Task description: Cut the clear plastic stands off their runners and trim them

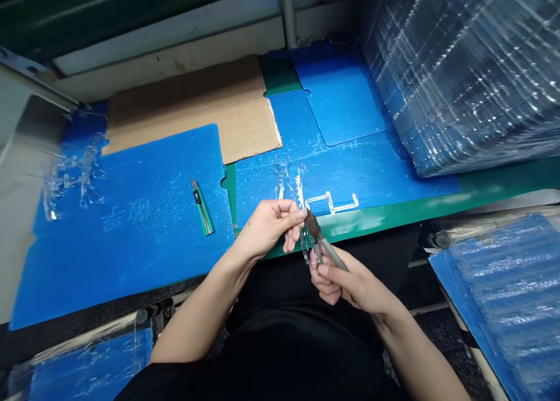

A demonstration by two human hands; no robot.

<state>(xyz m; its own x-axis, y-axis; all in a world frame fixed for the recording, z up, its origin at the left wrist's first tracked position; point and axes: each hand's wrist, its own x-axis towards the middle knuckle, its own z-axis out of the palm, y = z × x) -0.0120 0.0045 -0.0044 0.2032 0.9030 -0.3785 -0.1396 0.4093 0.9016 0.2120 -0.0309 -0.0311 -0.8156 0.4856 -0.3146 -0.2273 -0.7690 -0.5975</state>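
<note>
Pliers (314, 225): in the right hand (345, 279), fingers curled round the grey handles, nose angled up to the other hand's fingertips; whether the jaws bite anything is too small to tell.
Clear plastic part (300, 184): at the bench's front edge, pinched between thumb and fingers of the left hand (276, 223), apparently to steady it while leaving one side open to the tool.
Zigzag strip (331, 202): just right of that part; I cannot tell whether they are joined.
Blue sheets (144, 255): spread over the green bench top (376, 221), presumably against scratches.
Knife (202, 208): lying left, apart from the hands and out of their way.
Clear pieces (87, 173): bunched at far left.
Cardboard (188, 109): flat, behind the knife.
Wrapped stack (472, 86): blocks the right rear, limiting reach there.
</note>
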